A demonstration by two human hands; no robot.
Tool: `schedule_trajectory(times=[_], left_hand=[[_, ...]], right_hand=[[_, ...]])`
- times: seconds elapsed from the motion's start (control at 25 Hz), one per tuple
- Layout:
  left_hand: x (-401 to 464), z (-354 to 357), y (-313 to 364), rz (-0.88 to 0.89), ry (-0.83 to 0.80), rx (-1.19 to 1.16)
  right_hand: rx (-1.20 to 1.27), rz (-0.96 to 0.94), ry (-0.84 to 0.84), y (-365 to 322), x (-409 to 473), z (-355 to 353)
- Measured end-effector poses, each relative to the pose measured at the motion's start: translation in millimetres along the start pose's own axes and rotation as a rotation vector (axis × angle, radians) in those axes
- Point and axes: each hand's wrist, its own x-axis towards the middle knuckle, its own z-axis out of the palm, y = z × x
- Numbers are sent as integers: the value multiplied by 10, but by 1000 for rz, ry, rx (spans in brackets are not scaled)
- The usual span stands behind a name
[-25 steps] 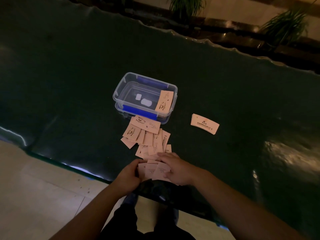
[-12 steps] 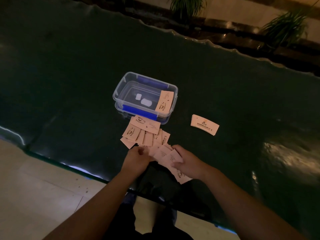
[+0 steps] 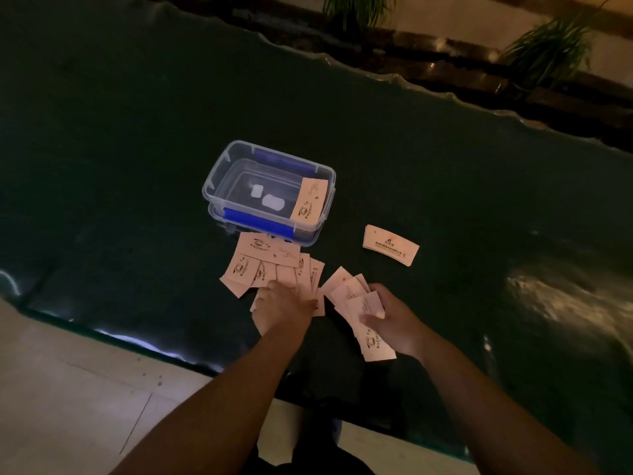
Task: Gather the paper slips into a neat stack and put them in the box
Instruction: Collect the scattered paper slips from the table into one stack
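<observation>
Dim light blurring print on loose slips [image 3: 260,265] beside box [image 3: 219,173]; text staying unreadable. Left hand [image 3: 282,308] covering near ends of those slips, fingertips hiding beneath palm. Right hand [image 3: 394,320] masking middle of fanned slips [image 3: 356,299], count impossible to tell. Small stack [image 3: 390,245] showing characters too tiny to read. Two pale shapes inside box blurring, identity unclear. Both forearms running off bottom edge. Plants [image 3: 548,49] getting cropped at top edge.
</observation>
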Motion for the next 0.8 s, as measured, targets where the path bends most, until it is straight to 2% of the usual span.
schedule_trajectory(times=[0.16, 0.48, 0.6, 0.8], left_hand=[[-50, 47, 53, -7, -35, -149], [-100, 73, -67, 107, -204, -471], [-138, 4, -103, 181, -293, -469], [-55, -135, -235, 344, -472, -278]], right_hand=[[4, -1, 16, 78, -1, -96], [-73, -53, -32, -62, 79, -208], [-148, -68, -67, -169, 123, -212], [-320, -95, -150, -342, 190, -121]])
